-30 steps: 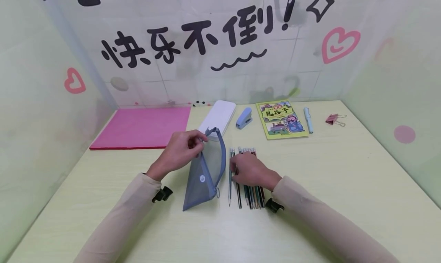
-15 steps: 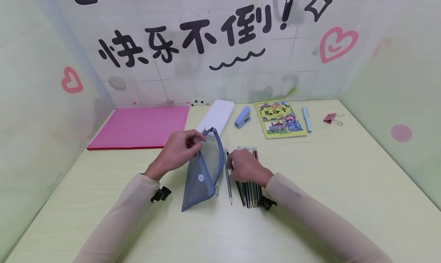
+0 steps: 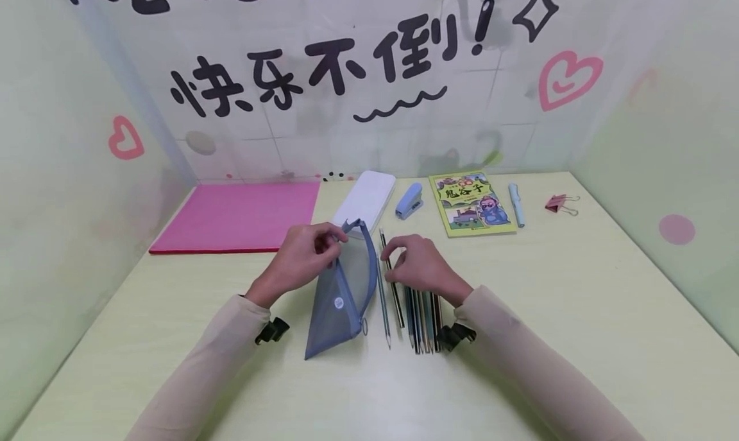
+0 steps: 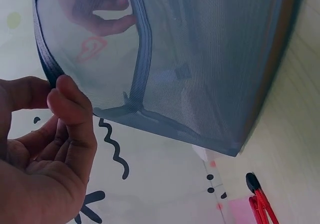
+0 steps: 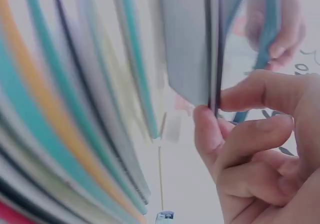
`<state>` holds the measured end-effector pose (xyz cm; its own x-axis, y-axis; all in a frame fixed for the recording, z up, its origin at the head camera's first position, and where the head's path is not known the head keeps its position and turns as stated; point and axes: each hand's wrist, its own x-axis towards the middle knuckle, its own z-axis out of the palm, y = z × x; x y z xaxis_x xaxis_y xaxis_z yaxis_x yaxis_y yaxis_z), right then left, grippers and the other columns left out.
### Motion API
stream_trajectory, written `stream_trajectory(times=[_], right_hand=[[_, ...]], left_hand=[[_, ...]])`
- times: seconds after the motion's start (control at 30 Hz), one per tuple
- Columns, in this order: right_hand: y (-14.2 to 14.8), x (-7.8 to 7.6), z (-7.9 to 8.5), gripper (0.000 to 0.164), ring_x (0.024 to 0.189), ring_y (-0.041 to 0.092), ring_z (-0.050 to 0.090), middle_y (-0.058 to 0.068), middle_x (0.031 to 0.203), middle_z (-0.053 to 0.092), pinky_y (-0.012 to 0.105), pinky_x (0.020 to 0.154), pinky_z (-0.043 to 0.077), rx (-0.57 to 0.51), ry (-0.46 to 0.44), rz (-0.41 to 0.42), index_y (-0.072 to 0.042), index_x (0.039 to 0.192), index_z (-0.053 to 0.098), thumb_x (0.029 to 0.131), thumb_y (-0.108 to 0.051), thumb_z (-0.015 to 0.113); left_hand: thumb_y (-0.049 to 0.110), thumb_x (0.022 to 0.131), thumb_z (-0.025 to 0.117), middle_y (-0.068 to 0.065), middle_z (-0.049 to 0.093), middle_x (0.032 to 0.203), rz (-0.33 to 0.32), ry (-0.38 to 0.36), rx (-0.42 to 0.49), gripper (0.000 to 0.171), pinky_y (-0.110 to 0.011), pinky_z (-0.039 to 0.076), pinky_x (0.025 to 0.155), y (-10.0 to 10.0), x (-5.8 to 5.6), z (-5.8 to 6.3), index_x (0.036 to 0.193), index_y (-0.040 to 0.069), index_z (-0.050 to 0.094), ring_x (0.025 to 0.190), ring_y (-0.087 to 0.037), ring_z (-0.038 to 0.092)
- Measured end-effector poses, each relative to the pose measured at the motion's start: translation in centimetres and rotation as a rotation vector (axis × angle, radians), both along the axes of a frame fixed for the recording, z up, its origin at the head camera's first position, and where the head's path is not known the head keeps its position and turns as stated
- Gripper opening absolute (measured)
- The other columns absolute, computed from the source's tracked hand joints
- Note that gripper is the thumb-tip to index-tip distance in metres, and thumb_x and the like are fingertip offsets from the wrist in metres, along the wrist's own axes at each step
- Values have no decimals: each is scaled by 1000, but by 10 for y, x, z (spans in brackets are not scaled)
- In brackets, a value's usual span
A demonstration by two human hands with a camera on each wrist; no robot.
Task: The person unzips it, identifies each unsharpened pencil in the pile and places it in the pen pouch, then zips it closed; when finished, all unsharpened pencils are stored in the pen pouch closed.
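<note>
My left hand (image 3: 301, 259) pinches the upper rim of a blue-grey mesh zip pencil case (image 3: 331, 316), which stands with its mouth held apart. In the left wrist view the case's mesh (image 4: 200, 68) is see-through, and no pencil shows inside. Just right of the case, my right hand (image 3: 423, 266) pinches a dark pencil (image 3: 397, 305) between thumb and forefinger. A teal pencil (image 3: 383, 307) lies loose between the case and that dark one. Under the right hand and wrist lies a row of several pencils (image 3: 423, 325), their upper ends hidden.
Along the back of the table (image 3: 369, 396) lie a pink folder (image 3: 237, 216), a white flat box (image 3: 369, 194), a blue stapler (image 3: 410, 201), a yellow comic-style book (image 3: 473, 203), a light blue pen (image 3: 516, 205) and a pink binder clip (image 3: 560, 203).
My right hand has drawn the dark pencil away from the row, up and toward the case. The teal pencil has tilted toward the case. My left hand keeps its hold on the rim.
</note>
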<state>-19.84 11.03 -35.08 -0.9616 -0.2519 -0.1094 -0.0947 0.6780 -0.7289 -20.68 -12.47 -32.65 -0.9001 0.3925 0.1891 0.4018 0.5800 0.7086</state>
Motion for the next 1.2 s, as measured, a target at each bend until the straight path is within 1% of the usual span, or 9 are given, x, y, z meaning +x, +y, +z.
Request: stream_trajectory(times=[0.13, 0.27, 0.33, 0.5, 0.57, 0.77, 0.93, 1.03, 1.2], right_hand=[[-2, -1, 5, 27, 71, 23, 67, 3, 77, 74, 28, 59, 47, -101, -18, -54, -15, 109, 70, 83, -16, 76], [-7, -1, 7, 29, 78, 32, 69, 5, 82, 75, 28, 60, 47, -193, -2, -103, -17, 113, 69, 84, -16, 74], [-11, -1, 8, 29, 73, 30, 67, 6, 84, 75, 28, 58, 47, -251, 5, -122, -17, 114, 68, 86, -15, 73], [-20, -2, 9, 32, 56, 18, 56, 10, 88, 75, 26, 52, 45, -348, 8, -148, -14, 119, 65, 88, -12, 69], [-25, -1, 8, 33, 57, 17, 57, 9, 88, 75, 25, 53, 46, -351, 8, -146, -13, 121, 65, 88, -12, 70], [-33, 6, 7, 33, 73, 19, 66, 6, 87, 75, 28, 60, 52, -327, 35, -121, -14, 119, 67, 87, -13, 71], [-36, 12, 5, 30, 72, 18, 67, 4, 84, 74, 28, 61, 50, -316, 43, -76, -14, 115, 68, 86, -11, 72], [-37, 15, 5, 30, 73, 22, 68, 4, 83, 74, 27, 60, 50, -298, 30, -50, -15, 114, 68, 85, -11, 73], [-38, 15, 5, 29, 72, 21, 68, 3, 81, 74, 26, 59, 48, -263, 9, -17, -14, 112, 68, 84, -10, 73]], left_hand=[[7, 92, 58, -5, 67, 76, -4, 12, 5, 21, -24, 53, 60, 0, 0, -2, 106, 2, 72, 63, -13, 60], [8, 93, 57, -6, 67, 77, -1, 12, 1, 20, -25, 54, 61, 1, 0, -1, 106, 4, 72, 64, -13, 60], [8, 93, 58, -7, 67, 78, 7, 3, -4, 20, -26, 55, 62, 2, 0, 0, 107, 4, 71, 64, -14, 60], [8, 94, 57, -8, 67, 81, 13, -7, -12, 20, -26, 56, 64, 5, 0, 1, 108, 3, 71, 66, -14, 60], [8, 94, 57, -8, 67, 81, 13, -7, -9, 21, -26, 57, 64, 6, -1, 2, 109, 3, 71, 66, -14, 61], [8, 94, 56, -8, 69, 80, 20, 4, 0, 22, -25, 57, 62, 7, -1, 2, 110, 1, 71, 65, -13, 63], [7, 94, 56, -9, 68, 79, 26, 19, 2, 22, -24, 56, 61, 8, -1, 1, 109, 2, 71, 65, -14, 62], [7, 94, 55, -8, 67, 79, 29, 28, 6, 22, -24, 55, 59, 8, 1, 1, 109, 2, 71, 65, -14, 62], [6, 93, 55, -8, 68, 78, 3, 44, 19, 22, -24, 53, 57, 10, 3, 0, 107, 1, 72, 63, -13, 61]])
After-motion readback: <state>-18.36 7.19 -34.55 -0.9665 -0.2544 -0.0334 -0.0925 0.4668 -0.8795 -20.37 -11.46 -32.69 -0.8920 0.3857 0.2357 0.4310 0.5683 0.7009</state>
